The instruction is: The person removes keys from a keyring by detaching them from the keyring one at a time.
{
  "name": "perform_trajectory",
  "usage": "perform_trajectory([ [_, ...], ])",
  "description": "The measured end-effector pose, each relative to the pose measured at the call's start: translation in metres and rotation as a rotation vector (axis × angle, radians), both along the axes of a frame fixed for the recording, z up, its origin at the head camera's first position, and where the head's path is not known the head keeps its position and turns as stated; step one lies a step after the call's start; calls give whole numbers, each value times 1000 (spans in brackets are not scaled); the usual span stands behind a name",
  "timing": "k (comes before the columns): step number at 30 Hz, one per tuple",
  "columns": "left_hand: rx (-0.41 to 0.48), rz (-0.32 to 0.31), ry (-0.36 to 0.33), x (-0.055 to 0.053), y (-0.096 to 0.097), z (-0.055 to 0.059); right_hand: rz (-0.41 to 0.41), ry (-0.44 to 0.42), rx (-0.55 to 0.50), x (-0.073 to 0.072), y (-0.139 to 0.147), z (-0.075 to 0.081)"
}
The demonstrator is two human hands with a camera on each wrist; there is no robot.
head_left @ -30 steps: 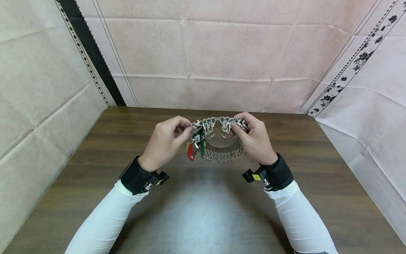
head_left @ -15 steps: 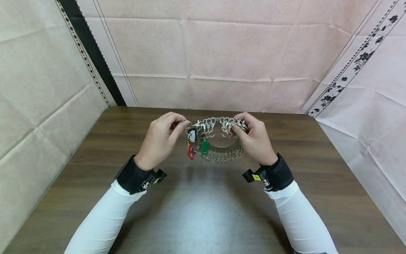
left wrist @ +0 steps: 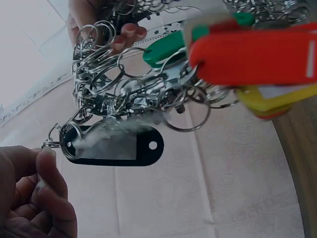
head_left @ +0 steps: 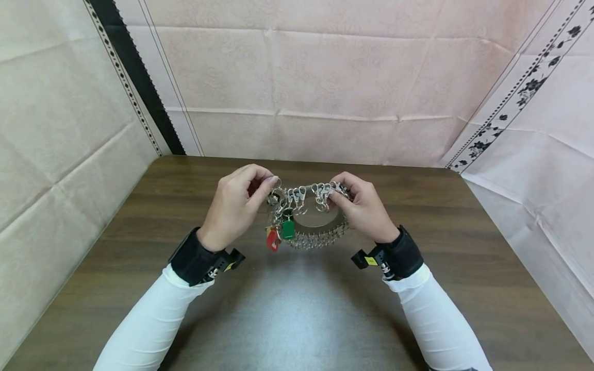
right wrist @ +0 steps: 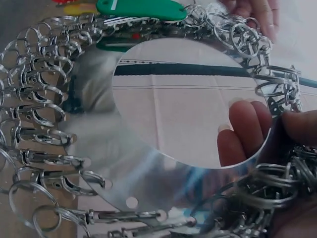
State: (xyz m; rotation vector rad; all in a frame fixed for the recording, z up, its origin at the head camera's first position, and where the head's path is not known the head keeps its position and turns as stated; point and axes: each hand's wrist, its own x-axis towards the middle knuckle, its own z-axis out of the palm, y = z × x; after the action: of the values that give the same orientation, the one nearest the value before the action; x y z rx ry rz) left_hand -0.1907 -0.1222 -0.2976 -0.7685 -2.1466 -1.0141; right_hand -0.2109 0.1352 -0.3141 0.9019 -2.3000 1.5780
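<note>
A flat silver metal ring plate (right wrist: pixel 119 173), lined with swivel clasps (right wrist: pixel 37 134) and split rings, is held up over the table. My right hand (head_left: pixel 366 208) grips its right side; its fingers (right wrist: pixel 242 126) show through the central opening in the right wrist view. My left hand (head_left: pixel 238 203) pinches the end clasp of a black key tag (left wrist: pixel 111 146) between thumb and forefinger. A green key tag (head_left: pixel 288 230) and a red key tag (head_left: pixel 273 240) hang at the plate's left side. A yellow tag (left wrist: pixel 272 99) is partly behind the red one in the left wrist view.
The brown wood-grain table (head_left: pixel 297 309) lies under both forearms. Pale cloth (head_left: pixel 325 82) hangs beyond its far edge and along both sides. Black straps with small cameras sit on both wrists.
My left hand first moves slightly left, drawing the clasp outward. Then my right hand brings the plate left and nearer, with the green and red tags swinging along.
</note>
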Motion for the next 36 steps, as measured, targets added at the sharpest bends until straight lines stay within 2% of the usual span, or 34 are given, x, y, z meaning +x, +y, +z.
perform_trajectory([
  [6, 5, -18, -24, 4, 3, 1, 69, -24, 41, -5, -1, -8],
  [15, -9, -30, 26, 7, 7, 1, 120, -31, 158, -12, 1, -18],
  [23, -18, -54, 64, 7, 8, 2, 156, -39, 287, -11, 3, -16],
  [27, -27, -60, 63, 8, 10, 2, 207, -18, 348, -7, 4, -9],
  [31, -36, -82, 65, 9, 13, 0, 261, 53, 286, 0, 3, -1],
  [36, -51, -115, 73, 12, 18, -2, 232, 151, 141, 12, -8, 6],
])
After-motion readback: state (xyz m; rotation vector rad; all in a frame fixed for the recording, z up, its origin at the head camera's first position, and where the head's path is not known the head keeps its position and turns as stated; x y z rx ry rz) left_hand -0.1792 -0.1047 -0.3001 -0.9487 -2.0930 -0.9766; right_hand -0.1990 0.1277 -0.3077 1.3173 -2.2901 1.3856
